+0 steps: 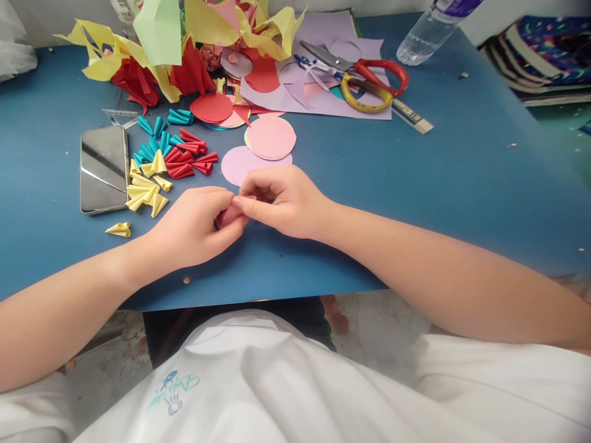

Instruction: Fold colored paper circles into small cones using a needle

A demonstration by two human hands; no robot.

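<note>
A small piece of pink paper (229, 216) is curled between my two hands, which meet close to the table's front edge. My left hand (198, 223) wraps its fingers around the paper, hiding most of it. Thumb and fingertips of my right hand (285, 202) pinch the paper's upper end. Just beyond them lie a lilac paper circle (240, 165) and a stack of pink paper circles (271, 136). Left of these are rolled paper cones in groups: red cones (184, 157), teal cones (154, 147) and yellow cones (146, 195), with one yellow cone (119, 230) lying apart.
A phone (104, 169) lies left of the cones. Behind are red circles (211, 107), yellow and green paper scraps (159, 31), lilac sheets (318, 101) and scissors (369, 80) with red and yellow handles. A water bottle (427, 37) stands at the back right of the blue table (462, 184).
</note>
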